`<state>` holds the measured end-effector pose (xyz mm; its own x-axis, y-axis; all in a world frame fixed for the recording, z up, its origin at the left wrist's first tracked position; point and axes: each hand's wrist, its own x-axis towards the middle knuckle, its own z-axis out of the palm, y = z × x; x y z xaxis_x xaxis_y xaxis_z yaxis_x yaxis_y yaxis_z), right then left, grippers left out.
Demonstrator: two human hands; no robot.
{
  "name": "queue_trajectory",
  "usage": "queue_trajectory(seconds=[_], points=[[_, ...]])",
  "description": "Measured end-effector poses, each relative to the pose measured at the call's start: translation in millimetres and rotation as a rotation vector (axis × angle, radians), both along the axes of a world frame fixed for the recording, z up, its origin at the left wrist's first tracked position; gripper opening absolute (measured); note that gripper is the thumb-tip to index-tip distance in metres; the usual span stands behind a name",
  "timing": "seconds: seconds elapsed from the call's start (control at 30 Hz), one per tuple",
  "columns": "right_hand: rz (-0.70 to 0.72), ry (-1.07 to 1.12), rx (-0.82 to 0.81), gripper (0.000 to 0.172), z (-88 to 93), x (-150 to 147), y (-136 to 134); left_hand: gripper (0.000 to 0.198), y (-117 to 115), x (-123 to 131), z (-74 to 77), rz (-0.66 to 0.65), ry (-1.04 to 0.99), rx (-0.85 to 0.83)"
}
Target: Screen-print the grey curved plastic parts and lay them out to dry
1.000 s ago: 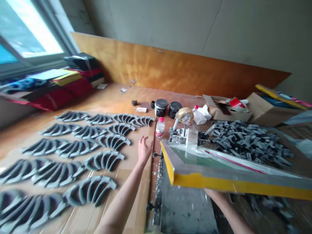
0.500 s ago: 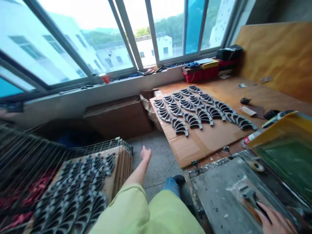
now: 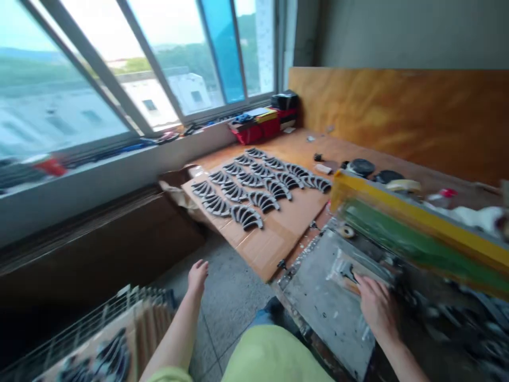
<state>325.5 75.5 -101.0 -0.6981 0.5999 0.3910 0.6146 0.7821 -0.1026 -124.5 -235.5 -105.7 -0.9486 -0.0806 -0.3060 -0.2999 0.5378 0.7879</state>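
My left hand (image 3: pixel 198 275) hangs over the floor between the cardboard stack and the bench, its fingers loosely curled with nothing seen in them. Down on the grey work plate (image 3: pixel 314 300), my right hand (image 3: pixel 376 305) has its thumb and fingers closed at the end of a dark grey curved part (image 3: pixel 349 271). That part lies on a small block covered with clear tape; my fingers hide its near end. Several rows of similar grey fan-shaped parts (image 3: pixel 246 217) lie on a cardboard sheet (image 3: pixel 258 250) beyond the plate.
A yellow-edged frame with a green screen (image 3: pixel 397 233) slants above the plate's right side. A tape roll (image 3: pixel 347 232) lies near it. More grey parts (image 3: pixel 113 353) sit on stacked cardboard (image 3: pixel 149 334) at lower left. A red box (image 3: pixel 258 132) stands by the window.
The view has swung right, bringing the bench and green screen further in. My right hand has its fingers at the grey part on the plate. My left hand still hangs over the floor.
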Motion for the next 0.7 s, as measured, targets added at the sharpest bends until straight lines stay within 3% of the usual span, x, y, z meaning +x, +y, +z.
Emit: queue_trajectory(seconds=[0.1,0.2,0.27,0.4,0.47,0.53,0.6,0.7], points=[[-0.143,-0.066,-0.036,0.036,11.6,-10,-14,0.04,80,10,2.4,-0.241,-0.02,0.146],[-0.205,-0.063,-0.065,0.038,19.5,-21,-21,0.055,153,31,28.2,-0.464,0.019,0.325],[-0.177,-0.073,-0.095,0.045,23.1,-29,-22,0.062,197,51,60.7,-0.601,0.039,0.457],[-0.092,-0.159,-0.232,0.05,23.9,-42,-18,0.059,265,103,144.9,-0.922,-0.011,0.836],[-0.082,-0.17,-0.296,0.048,23.5,-47,-17,0.052,288,128,179.8,-1.044,-0.097,0.933],[-0.093,-0.15,-0.327,0.046,25.5,-48,-17,0.05,303,145,200.9,-1.132,-0.154,0.931],[-0.113,-0.107,-0.325,0.045,30.8,-43,-18,0.053,308,153,207.4,-1.174,-0.148,0.889],[-0.225,0.013,-0.286,0.042,44.1,-13,-15,0.05,293,147,197.1,-1.187,-0.123,0.863]])
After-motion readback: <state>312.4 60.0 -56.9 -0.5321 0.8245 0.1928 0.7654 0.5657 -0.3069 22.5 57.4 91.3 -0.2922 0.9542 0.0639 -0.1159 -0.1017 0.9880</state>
